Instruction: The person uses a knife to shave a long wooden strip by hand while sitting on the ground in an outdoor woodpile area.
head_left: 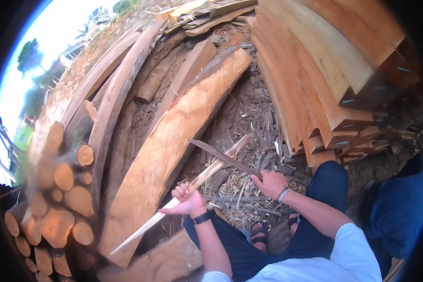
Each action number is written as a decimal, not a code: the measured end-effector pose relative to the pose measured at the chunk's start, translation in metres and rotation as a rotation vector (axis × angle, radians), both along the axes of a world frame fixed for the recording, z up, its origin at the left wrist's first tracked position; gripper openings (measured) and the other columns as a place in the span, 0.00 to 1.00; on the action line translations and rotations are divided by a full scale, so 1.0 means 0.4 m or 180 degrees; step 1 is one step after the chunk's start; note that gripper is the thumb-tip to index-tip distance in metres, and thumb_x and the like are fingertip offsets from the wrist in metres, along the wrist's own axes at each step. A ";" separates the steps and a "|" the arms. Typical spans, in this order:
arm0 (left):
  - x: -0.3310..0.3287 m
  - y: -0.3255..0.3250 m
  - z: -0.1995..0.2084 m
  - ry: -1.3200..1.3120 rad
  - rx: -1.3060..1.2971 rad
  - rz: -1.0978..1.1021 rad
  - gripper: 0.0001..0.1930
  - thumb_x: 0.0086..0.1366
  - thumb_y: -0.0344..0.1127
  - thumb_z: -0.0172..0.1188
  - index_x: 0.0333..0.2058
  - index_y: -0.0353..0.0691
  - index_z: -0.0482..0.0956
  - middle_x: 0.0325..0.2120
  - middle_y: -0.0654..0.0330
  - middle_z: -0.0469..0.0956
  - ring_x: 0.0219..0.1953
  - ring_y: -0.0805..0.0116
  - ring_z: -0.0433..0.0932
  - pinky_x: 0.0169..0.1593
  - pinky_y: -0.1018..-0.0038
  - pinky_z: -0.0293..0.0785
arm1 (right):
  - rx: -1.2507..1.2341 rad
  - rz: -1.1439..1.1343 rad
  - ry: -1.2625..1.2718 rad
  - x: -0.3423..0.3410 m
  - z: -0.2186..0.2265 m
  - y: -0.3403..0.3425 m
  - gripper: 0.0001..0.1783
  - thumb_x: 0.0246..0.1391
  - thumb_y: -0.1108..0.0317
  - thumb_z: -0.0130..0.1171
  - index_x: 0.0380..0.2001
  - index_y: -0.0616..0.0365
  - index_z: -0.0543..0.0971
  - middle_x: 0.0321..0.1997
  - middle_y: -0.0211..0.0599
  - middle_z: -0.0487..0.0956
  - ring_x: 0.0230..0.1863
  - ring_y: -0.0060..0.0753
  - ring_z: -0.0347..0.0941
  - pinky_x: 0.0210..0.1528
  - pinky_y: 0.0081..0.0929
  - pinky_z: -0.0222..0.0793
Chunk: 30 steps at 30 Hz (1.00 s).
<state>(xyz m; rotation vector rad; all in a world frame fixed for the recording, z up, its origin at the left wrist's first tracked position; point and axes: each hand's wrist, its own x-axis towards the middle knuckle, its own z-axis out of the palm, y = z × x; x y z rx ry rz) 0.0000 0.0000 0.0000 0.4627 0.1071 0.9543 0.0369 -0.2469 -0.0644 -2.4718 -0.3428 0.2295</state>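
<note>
Plainly, both hands are busy with wood. The left hand [189, 203] has its grip closed around a pale stick [207, 175], thumb on one side and curled fingers on the other. The right hand [270, 182] has its grip wrapped around the handle of a long knife [226, 158] — its dark blade lies across the stick, near the end farther from the body. The stick slants over the right edge of a thick timber slab [174, 136], its sharpened point above the slab's near left corner; whether the two touch cannot be told. Wood chips [242, 192] litter the ground beside the sandalled feet. Cut logs [56, 228] are piled left of the slab, and squared beams [310, 84] are stacked to its right.
</note>
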 end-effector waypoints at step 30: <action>0.017 -0.040 -0.010 0.0156 0.0656 0.0002 0.39 0.51 0.83 0.33 0.09 0.50 0.45 0.08 0.68 0.46 0.15 0.72 0.46 0.30 0.73 0.50 | 0.0120 0.0394 0.0019 -0.021 0.003 0.009 0.32 0.61 0.42 0.41 0.30 0.65 0.76 0.23 0.56 0.78 0.28 0.57 0.77 0.33 0.49 0.73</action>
